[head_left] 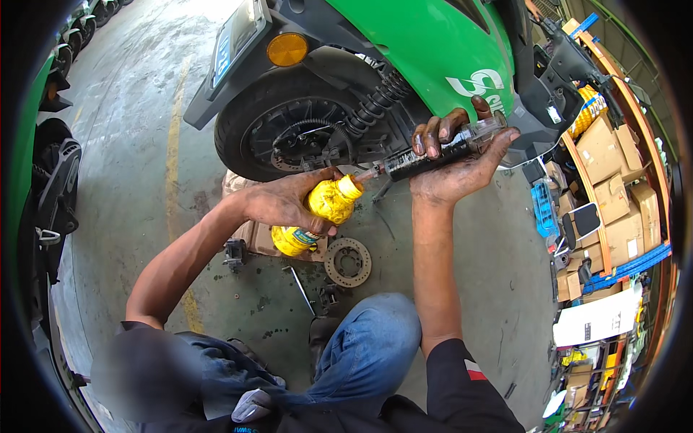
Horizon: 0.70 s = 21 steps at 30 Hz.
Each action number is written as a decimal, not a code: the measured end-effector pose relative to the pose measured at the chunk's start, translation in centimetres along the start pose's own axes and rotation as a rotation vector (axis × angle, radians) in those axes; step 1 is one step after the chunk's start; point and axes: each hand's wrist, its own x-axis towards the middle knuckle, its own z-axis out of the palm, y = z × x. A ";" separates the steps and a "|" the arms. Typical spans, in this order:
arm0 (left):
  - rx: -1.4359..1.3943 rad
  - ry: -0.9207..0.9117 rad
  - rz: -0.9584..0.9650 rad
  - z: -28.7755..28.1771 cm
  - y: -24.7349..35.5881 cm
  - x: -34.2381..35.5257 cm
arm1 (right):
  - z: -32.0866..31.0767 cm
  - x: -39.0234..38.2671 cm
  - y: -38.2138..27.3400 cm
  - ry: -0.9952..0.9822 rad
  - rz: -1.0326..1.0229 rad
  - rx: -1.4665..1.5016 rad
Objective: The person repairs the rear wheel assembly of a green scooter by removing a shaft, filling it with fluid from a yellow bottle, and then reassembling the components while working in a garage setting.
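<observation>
My left hand (281, 204) is wrapped around a yellow plastic bottle (336, 200), tilted with its uncapped neck up and to the right. A large, dark-smeared syringe (426, 160) lies across my right hand (451, 177), its fingers curled round the barrel near the plunger end. The syringe's nozzle points down-left and meets the bottle's mouth; how far it goes in cannot be made out. Just beyond both hands is the rear wheel (238, 133) of a green scooter (411, 32), with a black coil shock absorber (375, 107) beside it.
On the floor below my hands lie a brake disc (365, 264), an L-shaped metal tool (301, 291), a small dark metal part (234, 254) and a piece of cardboard (258, 237). Shelving at right holds cardboard boxes (603, 155) and a blue tray (543, 206). Another vehicle (54, 187) stands at left.
</observation>
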 end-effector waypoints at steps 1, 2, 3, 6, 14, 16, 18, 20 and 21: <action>-0.002 0.001 -0.004 0.0 -0.2 0.0 | -0.1 0.0 0.0 0.032 0.021 -0.020; -0.009 0.015 -0.014 0.1 -0.5 0.0 | -0.1 0.0 0.1 0.034 0.024 -0.018; -0.016 0.029 -0.020 0.1 -0.7 0.1 | -0.2 0.1 0.0 0.067 0.038 -0.012; -0.019 0.008 -0.009 0.3 -1.1 0.2 | -0.5 0.3 -0.4 0.143 0.056 -0.007; 0.080 0.026 0.017 0.5 -2.4 0.7 | -2.3 0.9 -0.5 0.302 0.061 -0.008; 0.086 0.031 0.022 0.6 -2.6 0.7 | -2.7 1.0 -0.4 0.320 0.066 -0.006; 0.058 0.034 0.025 0.7 -2.7 0.8 | -3.3 1.1 -0.4 0.336 0.071 -0.004; 0.082 0.043 0.034 0.8 -3.1 0.9 | -3.9 1.3 -0.4 0.383 0.068 0.000; 0.108 0.051 0.041 0.9 -3.3 1.0 | -4.2 1.3 -0.3 0.384 0.067 0.000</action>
